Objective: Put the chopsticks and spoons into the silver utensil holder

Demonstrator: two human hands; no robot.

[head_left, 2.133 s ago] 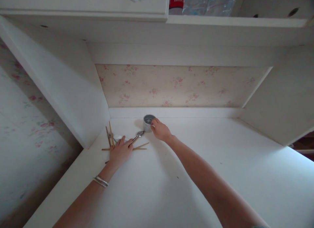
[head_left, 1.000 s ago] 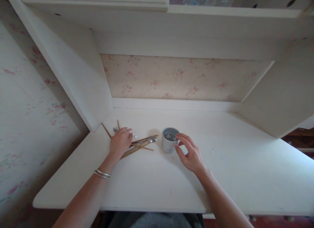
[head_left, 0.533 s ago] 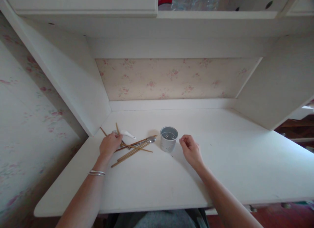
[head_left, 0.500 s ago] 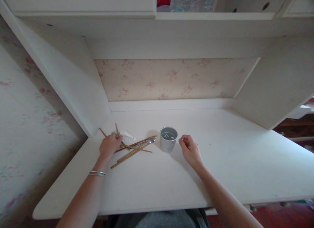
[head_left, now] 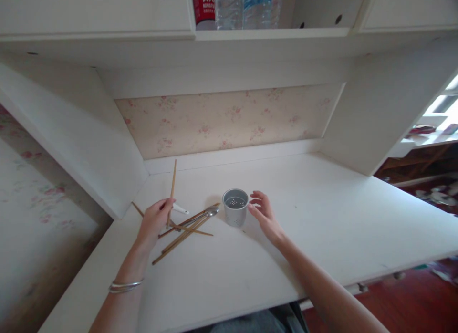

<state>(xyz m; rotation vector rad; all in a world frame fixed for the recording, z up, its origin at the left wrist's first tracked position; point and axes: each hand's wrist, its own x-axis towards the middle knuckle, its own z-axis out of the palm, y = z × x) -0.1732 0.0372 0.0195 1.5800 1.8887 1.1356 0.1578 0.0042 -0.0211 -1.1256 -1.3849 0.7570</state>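
My left hand (head_left: 153, 223) is closed on a wooden chopstick (head_left: 173, 180), which stands nearly upright with its tip above the desk. Under and beside that hand lies a loose pile of chopsticks (head_left: 179, 241), crossing one another. A metal spoon (head_left: 212, 211) rests on the pile, its bowl towards the cup. The handle of a white spoon (head_left: 181, 209) pokes out just right of my left hand; its other end is hidden. A grey cup (head_left: 235, 214) with small drain holes stands upright, nothing in it. My right hand (head_left: 266, 221) is open, fingers curved at the cup's right side.
The white desk (head_left: 322, 218) spreads to the right. A side panel (head_left: 89, 147) closes it off on the left, another panel (head_left: 372, 109) on the right. Overhead, a shelf (head_left: 272, 34) holds plastic bottles (head_left: 229, 8) and a red package (head_left: 204, 6).
My left hand has raised a chopstick from the pile to near upright. My right hand has gone from curled fingers to open ones, closer to the cup. The view has turned to the right.
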